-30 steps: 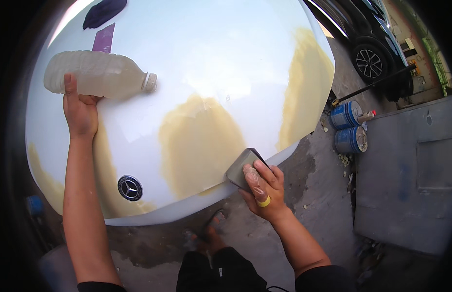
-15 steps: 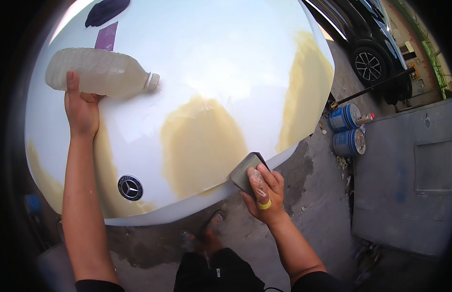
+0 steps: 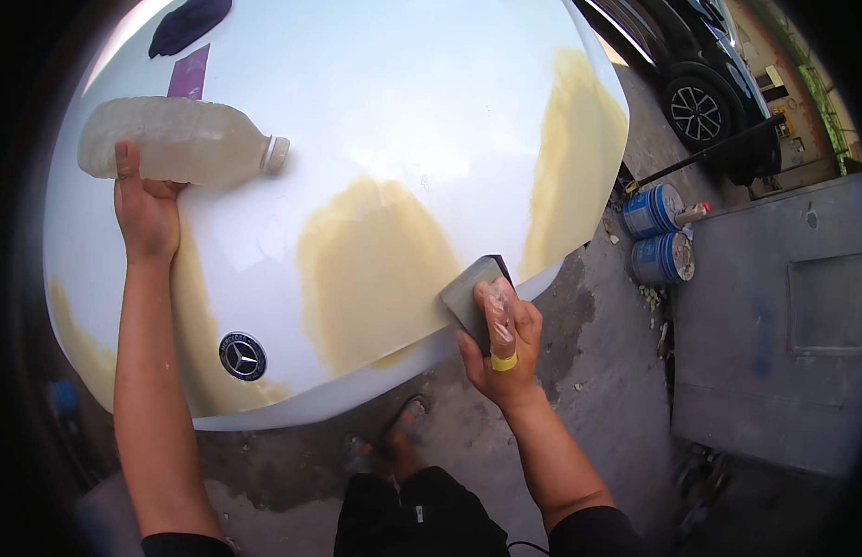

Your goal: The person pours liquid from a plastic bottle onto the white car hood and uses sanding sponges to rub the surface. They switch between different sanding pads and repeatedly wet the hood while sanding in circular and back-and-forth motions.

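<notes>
My left hand (image 3: 148,218) is closed around a large, cloudy plastic bottle (image 3: 189,139), thumb on the near side. The bottle lies sideways, its capped neck to the right, over a white car hood (image 3: 403,102). At the hood's near edge, my right hand (image 3: 507,353) grips a grey-green sanding block (image 3: 472,295) with a dark sheet showing along its far edge. Clear wrap and a yellow band cover one finger of that hand. Beside the block is a broad yellowish sanded patch (image 3: 375,269); whether the block touches the surface I cannot tell.
A purple sheet (image 3: 189,72) and a dark cloth (image 3: 189,25) lie on the hood's far left. A round emblem (image 3: 242,356) sits near its front. Blue buckets (image 3: 652,212) and a grey panel (image 3: 774,325) stand right; a dark car (image 3: 700,102) is beyond.
My right hand has carried the sanding block a little away from me, farther over the hood's edge. My left hand keeps its hold on the bottle. The whole view has shifted slightly.
</notes>
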Demonstrator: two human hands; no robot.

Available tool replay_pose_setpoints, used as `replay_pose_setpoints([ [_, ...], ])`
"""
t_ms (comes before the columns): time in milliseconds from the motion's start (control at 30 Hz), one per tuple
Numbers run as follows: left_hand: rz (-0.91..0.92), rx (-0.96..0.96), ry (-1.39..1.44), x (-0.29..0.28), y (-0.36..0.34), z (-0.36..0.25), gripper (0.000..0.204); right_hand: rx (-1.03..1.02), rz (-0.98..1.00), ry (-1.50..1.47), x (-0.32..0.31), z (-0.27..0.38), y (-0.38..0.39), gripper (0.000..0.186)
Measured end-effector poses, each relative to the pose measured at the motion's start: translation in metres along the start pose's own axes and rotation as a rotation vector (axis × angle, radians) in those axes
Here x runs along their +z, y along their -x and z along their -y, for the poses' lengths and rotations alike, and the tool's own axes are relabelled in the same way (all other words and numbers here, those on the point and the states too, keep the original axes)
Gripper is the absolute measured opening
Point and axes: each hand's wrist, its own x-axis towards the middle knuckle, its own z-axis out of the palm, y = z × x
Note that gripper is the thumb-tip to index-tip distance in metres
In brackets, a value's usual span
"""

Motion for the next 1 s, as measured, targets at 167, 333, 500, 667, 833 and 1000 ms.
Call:
replay_pose_setpoints([
  [167,-0.037,0.011,-0.002,0.011,0.0,0.003,0.067,0.056,-0.067,0.015,0.016,-0.044,-0.126,0.06],
  [333,-0.028,0.05,-0.03,0.004,0.002,0.001,0.071,0.03,-0.008,-0.074,0.002,0.007,0.015,0.059],
  [500,0.004,0.081,-0.041,0.007,0.0,0.004,0.071,-0.068,-0.098,-0.015,0.013,-0.018,-0.058,0.063],
  [667,-0.013,0.082,-0.046,0.007,0.001,0.001,0.07,-0.011,-0.043,-0.081,0.025,-0.021,-0.12,0.06],
  [833,0.015,0.096,-0.018,0.006,0.005,-0.002,0.07,-0.067,0.04,-0.05,0.004,0.029,-0.01,0.067],
  [1000,0.04,0.105,0.016,0.006,-0.001,0.006,0.07,-0.128,0.013,0.018,0.038,0.01,-0.147,0.068],
])
